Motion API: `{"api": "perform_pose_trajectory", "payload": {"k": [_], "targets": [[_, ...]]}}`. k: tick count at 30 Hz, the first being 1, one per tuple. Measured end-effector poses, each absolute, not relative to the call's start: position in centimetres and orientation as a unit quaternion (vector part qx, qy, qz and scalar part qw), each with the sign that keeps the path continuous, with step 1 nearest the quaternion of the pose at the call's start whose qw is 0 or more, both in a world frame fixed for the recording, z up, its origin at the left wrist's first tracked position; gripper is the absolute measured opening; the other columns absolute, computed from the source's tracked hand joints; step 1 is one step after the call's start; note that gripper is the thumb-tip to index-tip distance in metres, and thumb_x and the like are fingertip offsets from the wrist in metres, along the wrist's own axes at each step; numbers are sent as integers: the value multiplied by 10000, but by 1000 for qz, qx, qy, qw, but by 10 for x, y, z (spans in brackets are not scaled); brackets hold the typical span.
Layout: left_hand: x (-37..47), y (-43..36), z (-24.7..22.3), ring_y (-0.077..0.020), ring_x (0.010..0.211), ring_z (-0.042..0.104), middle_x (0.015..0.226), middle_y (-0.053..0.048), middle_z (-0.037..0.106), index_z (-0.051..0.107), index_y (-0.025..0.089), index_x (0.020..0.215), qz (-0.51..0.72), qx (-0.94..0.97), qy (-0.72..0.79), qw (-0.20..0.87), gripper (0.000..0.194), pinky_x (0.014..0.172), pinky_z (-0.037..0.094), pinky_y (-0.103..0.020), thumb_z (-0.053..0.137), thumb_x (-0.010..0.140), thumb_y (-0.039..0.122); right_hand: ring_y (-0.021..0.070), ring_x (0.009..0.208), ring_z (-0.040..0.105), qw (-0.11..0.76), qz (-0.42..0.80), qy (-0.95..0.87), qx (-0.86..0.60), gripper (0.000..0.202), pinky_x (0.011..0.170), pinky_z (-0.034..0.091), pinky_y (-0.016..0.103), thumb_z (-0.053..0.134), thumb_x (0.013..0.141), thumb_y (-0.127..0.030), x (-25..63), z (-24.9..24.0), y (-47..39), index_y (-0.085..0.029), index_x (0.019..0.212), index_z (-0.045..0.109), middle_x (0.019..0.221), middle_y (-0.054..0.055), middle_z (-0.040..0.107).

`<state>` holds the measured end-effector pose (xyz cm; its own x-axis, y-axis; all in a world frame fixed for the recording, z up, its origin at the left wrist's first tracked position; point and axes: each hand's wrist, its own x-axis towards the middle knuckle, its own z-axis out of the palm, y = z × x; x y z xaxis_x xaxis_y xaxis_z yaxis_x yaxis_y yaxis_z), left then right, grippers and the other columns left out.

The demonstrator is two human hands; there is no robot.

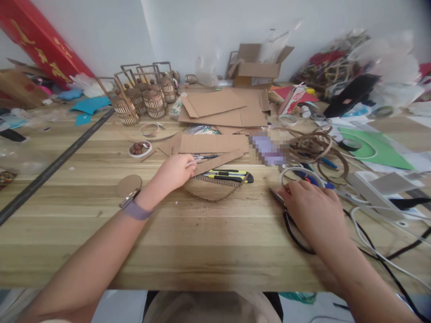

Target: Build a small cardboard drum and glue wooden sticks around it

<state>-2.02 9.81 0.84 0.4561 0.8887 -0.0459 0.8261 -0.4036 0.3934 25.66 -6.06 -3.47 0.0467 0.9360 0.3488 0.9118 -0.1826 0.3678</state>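
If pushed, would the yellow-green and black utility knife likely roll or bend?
The yellow-green and black utility knife probably wouldn't bend: its body looks straight and solid. Its long, flattish shape suggests sliding rather than rolling. Pushed nearer, it might shove the narrow brown strip along its near side.

One head-worn view from above the near edge of the table [222,264], forward and down toward the pale wall [188,27].

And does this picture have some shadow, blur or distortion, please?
In the head view throughout: soft light, a faint shadow on the table beside the right forearm; objects near the edges look stretched, the plastic bags hazy; mosaic blocks obscure the purple item, while the utility knife is fairly clear.
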Motion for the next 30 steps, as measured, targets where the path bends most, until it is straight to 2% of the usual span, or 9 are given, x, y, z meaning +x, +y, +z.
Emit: {"api": "perform_pose_trajectory", "payload": {"k": [3,6,10,12,14,16,18,26,30], "targets": [[-18,82,15,-146,547,549,632,18,676,620,202,667,34,819,471,326,182,523,356,-261,581,814,303,297,812,641,24,231,634,738,320,695,372,377,454,974,-368,268,-36,-54,-171,793,630,822,125,687],[-14,69,14,-128,501,505,586,48,646,594,214,690,15,803,451,391,195,490,329,-247,615,792,379,297,858,657,-122,157,666,719,330,735,431,398,486,961,-421,248,-28,-48,-159,905,678,886,123,712],[-5,53,6,-123,528,515,581,61,608,577,214,751,14,799,399,449,173,489,334,-232,618,809,371,186,739,653,-314,-77,717,617,273,641,465,290,555,923,-400,194,-6,-40,-189,1046,676,832,44,715],[-2,46,3,-126,583,544,669,45,622,607,211,859,26,795,338,502,132,513,375,-228,592,831,339,156,677,628,-342,-159,713,591,206,569,437,249,588,894,-364,172,1,-35,-205,986,681,778,17,707],[-2,40,3,-131,640,568,746,25,628,610,208,965,35,791,295,535,164,554,414,-231,559,860,322,131,602,580,-349,-222,704,577,168,517,394,226,563,894,-317,162,3,-32,-213,802,656,669,-12,665],[-8,37,5,-132,632,560,715,21,613,603,203,965,34,791,299,532,199,568,418,-235,494,914,362,115,551,516,-357,-248,690,578,262,499,361,221,549,889,-310,165,1,-30,-212,647,560,576,-35,578],[-20,36,9,-133,588,535,617,31,573,602,203,903,21,791,329,516,305,556,399,-236,401,963,424,113,545,467,-379,-256,668,587,302,510,353,231,569,870,-348,177,-1,-30,-215,609,500,561,-44,507],[-76,43,6,-126,537,474,582,44,551,631,210,851,-21,764,417,492,361,544,370,-220,401,939,474,144,614,451,-520,-307,482,635,257,563,374,265,662,828,-434,229,-9,-42,-234,693,575,664,-24,516],[-79,43,2,-128,549,479,614,34,590,637,211,872,-24,758,434,487,356,544,367,-217,380,941,448,154,597,446,-515,-287,477,652,287,557,363,284,650,835,-479,241,-15,-40,-236,701,576,648,-17,528]]}}
